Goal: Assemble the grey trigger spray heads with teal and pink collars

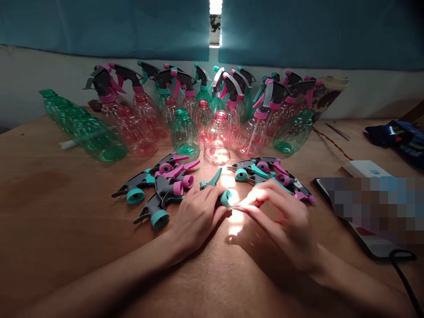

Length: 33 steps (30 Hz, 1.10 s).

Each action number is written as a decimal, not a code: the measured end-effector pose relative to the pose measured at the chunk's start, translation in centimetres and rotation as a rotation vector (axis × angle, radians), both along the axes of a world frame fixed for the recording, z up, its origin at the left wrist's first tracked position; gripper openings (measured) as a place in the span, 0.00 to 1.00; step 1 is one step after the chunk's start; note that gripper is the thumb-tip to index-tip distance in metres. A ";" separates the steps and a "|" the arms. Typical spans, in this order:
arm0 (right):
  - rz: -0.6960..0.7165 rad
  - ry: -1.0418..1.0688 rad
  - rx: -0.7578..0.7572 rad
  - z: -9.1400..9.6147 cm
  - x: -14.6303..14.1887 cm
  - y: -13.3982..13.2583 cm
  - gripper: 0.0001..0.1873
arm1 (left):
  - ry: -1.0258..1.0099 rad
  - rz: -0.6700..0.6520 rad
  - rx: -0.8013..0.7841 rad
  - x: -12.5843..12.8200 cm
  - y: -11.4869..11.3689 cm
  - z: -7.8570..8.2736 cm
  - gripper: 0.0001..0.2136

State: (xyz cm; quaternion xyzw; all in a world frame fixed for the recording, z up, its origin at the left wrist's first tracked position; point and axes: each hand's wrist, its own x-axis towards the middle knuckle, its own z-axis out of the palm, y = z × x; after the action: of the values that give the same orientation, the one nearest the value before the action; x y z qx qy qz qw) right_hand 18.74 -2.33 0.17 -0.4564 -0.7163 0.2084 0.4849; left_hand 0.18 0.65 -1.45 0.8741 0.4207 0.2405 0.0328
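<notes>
My left hand (pixel 198 216) is closed around a grey spray head with a teal trigger and teal collar (pixel 222 191), resting on the wooden table (pixel 66 221). My right hand (pixel 281 216) meets it at the collar, its fingers pinched on something thin that I cannot make out in the glare. Loose spray heads lie in a pile to the left (pixel 159 185) and another to the right (pixel 271 174). Just beyond stand open green (pixel 184 134) and pink (pixel 217 139) bottles.
Rows of capped pink and green spray bottles (pixel 198 97) fill the back of the table. Green bottles (pixel 86 130) lie on their sides at the left. A tablet with a cable (pixel 367 216) and a white box (pixel 364 168) sit at the right.
</notes>
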 end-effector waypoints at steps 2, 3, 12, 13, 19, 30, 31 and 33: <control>-0.041 -0.071 0.206 -0.1 0.5 0.3 0.04 | -0.106 -0.019 -0.112 -0.1 0.2 0.1 0.11; -0.037 -0.088 0.273 -0.3 0.7 0.5 0.06 | -0.168 -0.021 -0.171 -0.2 0.2 0.1 0.12; 0.201 -0.125 0.362 -2.0 0.5 1.1 0.17 | -0.485 -0.021 -0.520 -0.1 0.4 0.1 0.14; 0.201 -0.137 0.365 -2.1 0.5 1.1 0.17 | -0.493 -0.029 -0.539 -0.1 0.2 0.1 0.14; 0.184 -0.218 0.388 -1.9 0.7 1.4 0.17 | -0.525 -0.036 -0.597 0.0 -0.1 0.3 0.13; 0.072 -0.159 0.384 -1.5 1.1 1.9 0.14 | -0.469 -0.032 -0.637 0.0 -0.1 0.5 0.13; 0.073 -0.146 0.361 -1.7 1.1 1.9 0.16 | -0.455 -0.039 -0.626 0.0 -0.1 0.6 0.13; 0.070 -0.143 0.331 -1.8 1.1 1.8 0.21 | -0.430 -0.052 -0.591 0.0 -0.1 0.6 0.12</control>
State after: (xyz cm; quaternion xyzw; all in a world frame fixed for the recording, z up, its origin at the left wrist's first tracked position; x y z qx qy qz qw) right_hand 19.85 -0.53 -1.67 -0.3588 -0.7890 0.0717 0.4936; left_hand 0.15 0.50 -0.82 0.7666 0.4332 0.2860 0.3779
